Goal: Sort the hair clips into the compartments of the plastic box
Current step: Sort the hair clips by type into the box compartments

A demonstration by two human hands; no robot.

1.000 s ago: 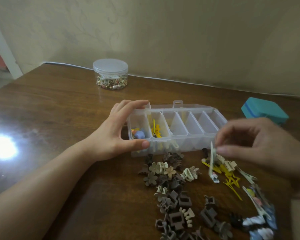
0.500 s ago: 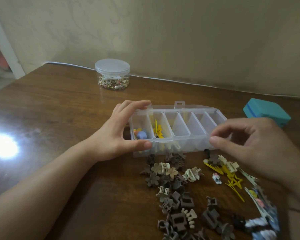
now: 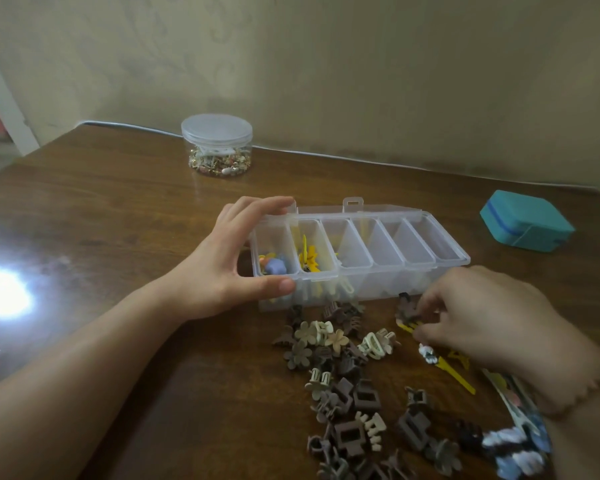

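The clear plastic box (image 3: 420, 258) lies open mid-table with several compartments in a row. Its leftmost compartment holds blue and orange clips (image 3: 274, 266), and the one beside it holds yellow clips (image 3: 309, 258). My left hand (image 3: 229, 268) grips the box's left end, fingers on the far rim and thumb on the near wall. In front of the box a pile of brown and beige hair clips (image 3: 340, 375) spreads toward me. My right hand (image 3: 492, 323) is down at the pile's right side, fingertips pinching a yellow hair clip (image 3: 406, 327) beside a brown one.
A round lidded jar (image 3: 217, 147) of small bits stands at the back near the wall. A teal case (image 3: 527, 220) sits at the right. More long clips (image 3: 513, 441) lie by my right wrist. Strong glare (image 3: 0, 292) marks the table's left.
My right hand let go of the long clip it held up, then dropped to the pile by the box's front wall. My left hand stayed on the box.
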